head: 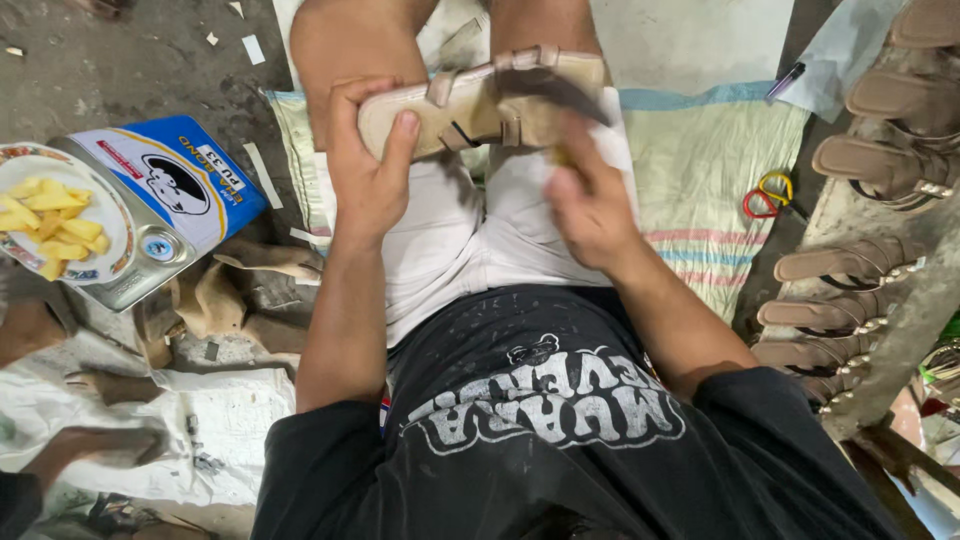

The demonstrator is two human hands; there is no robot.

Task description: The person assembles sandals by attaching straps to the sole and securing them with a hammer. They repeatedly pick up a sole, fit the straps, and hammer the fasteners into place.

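Note:
I sit on the ground with a beige strapped sandal [470,100] resting across my thighs. My left hand [368,165] grips the sandal at its left end, thumb pressed on the sole. My right hand [585,195] is blurred with motion and holds a dark curved tool [555,88] against the sandal's straps. What kind of tool it is I cannot tell.
A blue and white tin [165,205] with a plate of yellow slices [55,220] on it stands at left. Red and yellow scissors [768,195] lie on a striped cloth [700,170]. Several brown sandals [850,265] rest on a rack at right. Another person's hand [95,445] shows at lower left.

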